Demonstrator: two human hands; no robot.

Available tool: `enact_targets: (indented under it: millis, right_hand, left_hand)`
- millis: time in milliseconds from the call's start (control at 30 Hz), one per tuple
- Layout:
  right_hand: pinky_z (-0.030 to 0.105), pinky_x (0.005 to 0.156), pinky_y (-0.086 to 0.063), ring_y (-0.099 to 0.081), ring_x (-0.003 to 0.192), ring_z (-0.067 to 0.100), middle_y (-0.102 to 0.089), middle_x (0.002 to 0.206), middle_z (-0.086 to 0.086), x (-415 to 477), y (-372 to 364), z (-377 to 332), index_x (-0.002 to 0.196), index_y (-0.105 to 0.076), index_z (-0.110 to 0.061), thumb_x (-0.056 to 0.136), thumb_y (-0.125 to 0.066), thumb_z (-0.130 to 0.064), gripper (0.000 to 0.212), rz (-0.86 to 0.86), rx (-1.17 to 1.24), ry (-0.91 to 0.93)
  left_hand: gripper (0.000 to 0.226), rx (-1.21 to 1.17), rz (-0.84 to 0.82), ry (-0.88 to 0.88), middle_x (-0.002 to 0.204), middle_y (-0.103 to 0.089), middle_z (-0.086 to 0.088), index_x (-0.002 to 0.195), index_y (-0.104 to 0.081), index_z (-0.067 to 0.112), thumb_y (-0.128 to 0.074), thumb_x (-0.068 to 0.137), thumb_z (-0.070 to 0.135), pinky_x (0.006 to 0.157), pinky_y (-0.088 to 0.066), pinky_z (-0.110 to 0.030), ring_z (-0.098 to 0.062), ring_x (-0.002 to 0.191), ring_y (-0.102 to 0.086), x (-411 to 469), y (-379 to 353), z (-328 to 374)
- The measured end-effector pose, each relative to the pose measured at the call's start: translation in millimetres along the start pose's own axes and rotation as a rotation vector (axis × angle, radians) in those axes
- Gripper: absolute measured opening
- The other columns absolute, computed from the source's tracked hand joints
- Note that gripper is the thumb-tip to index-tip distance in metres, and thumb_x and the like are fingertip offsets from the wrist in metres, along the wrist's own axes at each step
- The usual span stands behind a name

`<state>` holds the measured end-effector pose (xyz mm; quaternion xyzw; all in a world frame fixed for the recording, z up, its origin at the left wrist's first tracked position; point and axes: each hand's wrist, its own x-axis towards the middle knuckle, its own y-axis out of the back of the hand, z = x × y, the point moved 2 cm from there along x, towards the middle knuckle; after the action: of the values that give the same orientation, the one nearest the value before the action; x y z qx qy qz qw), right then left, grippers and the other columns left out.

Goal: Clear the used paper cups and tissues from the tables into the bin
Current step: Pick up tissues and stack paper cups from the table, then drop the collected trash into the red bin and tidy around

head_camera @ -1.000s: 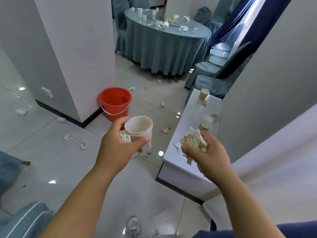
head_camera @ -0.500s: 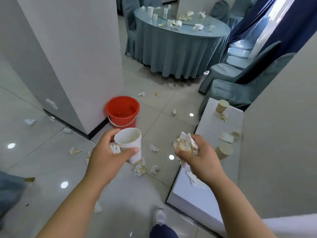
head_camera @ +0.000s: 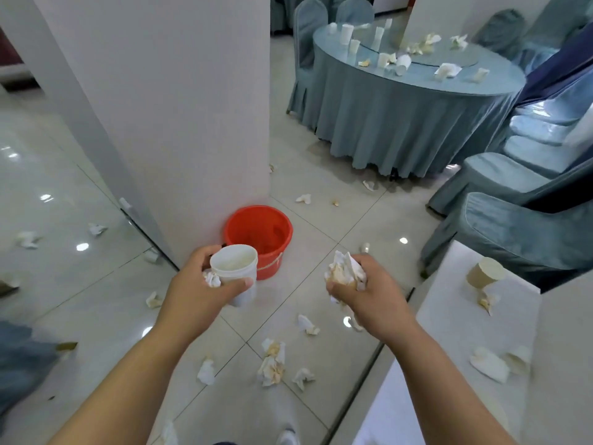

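Littered tile floor (head_camera: 96, 300) underfoot. My left hand (head_camera: 199, 284) grips a white cup (head_camera: 236, 271); my right hand (head_camera: 365, 293) clutches crumpled tissues (head_camera: 345, 273). The red bin (head_camera: 260, 232), just ahead of both hands, has drawn nearer, so I judge dropping comes next.

A wide white pillar (head_camera: 179, 107) stands on glossy pale floor tiles (head_camera: 321, 220), which mirror ceiling lights as bright spots (head_camera: 82, 247). Behind it a round table (head_camera: 401, 130) wears a floor-length blue-grey cloth — chairs (head_camera: 519, 232) in matching covers line the right, near a navy curtain (head_camera: 558, 69) and a low white table (head_camera: 455, 300).
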<state>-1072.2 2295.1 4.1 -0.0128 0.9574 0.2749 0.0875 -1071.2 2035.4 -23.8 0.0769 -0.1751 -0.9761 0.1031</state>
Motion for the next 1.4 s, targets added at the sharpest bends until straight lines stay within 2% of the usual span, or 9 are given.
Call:
enact_targets:
  millis: [133,333,467,600,900,1133,1233,1333,1400]
  right_hand:
    - [0.031,0.064,-0.049,-0.061,0.078,0.013,-0.063,0.09,-0.004,59,-20,-6,0.091,-0.053,-0.033,0.077,-0.072,-0.029,0.024,-0.094,-0.035,-0.035]
    - [0.02,0.052,-0.039,-0.058,0.069,0.011,-0.061,0.089,-0.003,156,-63,-18,0.098,-0.05,-0.029,0.078,-0.069,-0.024,0.028,-0.196,-0.081,-0.133]
    - [0.021,0.048,-0.038,-0.055,0.063,0.012,-0.063,0.09,0.003,228,-98,-30,0.1,-0.049,-0.024,0.079,-0.068,-0.021,0.028,-0.243,-0.131,-0.217]
    - [0.024,0.051,-0.04,-0.053,0.065,0.013,-0.061,0.092,0.004,295,-131,-37,0.102,-0.048,-0.02,0.078,-0.067,-0.02,0.032,-0.275,-0.177,-0.307]
    - [0.021,0.051,-0.036,-0.055,0.08,0.017,-0.052,0.111,0.006,409,-180,-27,0.135,-0.03,-0.016,0.082,-0.069,-0.027,0.067,-0.297,-0.133,-0.458]
    - [0.031,0.061,-0.05,-0.06,0.083,0.022,-0.059,0.101,0.011,504,-213,-2,0.123,-0.04,-0.007,0.072,-0.075,-0.019,0.062,-0.309,-0.057,-0.605]
    - [0.03,0.058,-0.048,-0.055,0.074,0.016,-0.056,0.095,0.008,539,-220,8,0.123,-0.04,-0.005,0.074,-0.074,-0.015,0.061,-0.332,-0.002,-0.659]
    - [0.027,0.057,-0.045,-0.054,0.074,0.013,-0.053,0.102,0.006,572,-224,17,0.128,-0.037,-0.008,0.078,-0.074,-0.024,0.063,-0.356,0.037,-0.695]
    - [0.032,0.07,-0.049,-0.057,0.086,0.02,-0.055,0.112,0.006,592,-224,21,0.131,-0.037,-0.009,0.079,-0.073,-0.029,0.066,-0.359,0.052,-0.679]
  left_hand:
    - [0.063,0.018,0.041,0.079,0.107,-0.063,0.008,0.12,-0.055,0.024,-0.085,0.065,0.024,0.065,-0.045,-0.019,-0.011,0.097,-0.061,46,6,-16]
    - [0.06,0.081,0.067,0.128,0.104,-0.063,0.009,0.117,-0.053,0.026,-0.085,0.065,0.028,0.063,-0.045,-0.026,-0.014,0.092,-0.06,145,16,-33]
    - [0.061,0.084,0.036,0.144,0.104,-0.063,0.008,0.117,-0.054,0.026,-0.085,0.065,0.03,0.065,-0.047,-0.026,-0.012,0.091,-0.06,228,23,-42]
    - [0.062,0.124,-0.019,0.151,0.103,-0.062,0.01,0.117,-0.053,0.024,-0.086,0.064,0.028,0.068,-0.044,-0.022,-0.011,0.093,-0.06,297,32,-46]
    - [0.062,0.146,-0.104,0.215,0.103,-0.062,0.013,0.118,-0.054,0.023,-0.086,0.064,0.023,0.069,-0.041,-0.015,-0.008,0.095,-0.059,397,24,-57]
    - [0.061,0.205,-0.092,0.318,0.105,-0.061,0.015,0.116,-0.053,0.029,-0.085,0.064,0.027,0.072,-0.042,-0.02,-0.009,0.097,-0.058,451,9,-67]
    - [0.057,0.23,-0.054,0.358,0.1,-0.058,0.021,0.111,-0.051,0.034,-0.085,0.065,0.028,0.074,-0.043,-0.024,-0.008,0.095,-0.057,471,2,-64]
    - [0.058,0.241,-0.021,0.402,0.099,-0.056,0.023,0.11,-0.049,0.034,-0.085,0.066,0.027,0.075,-0.043,-0.026,-0.01,0.096,-0.056,490,-9,-61]
    - [0.058,0.252,-0.007,0.426,0.1,-0.057,0.021,0.111,-0.049,0.033,-0.085,0.066,0.027,0.075,-0.042,-0.025,-0.011,0.097,-0.056,502,-19,-58]
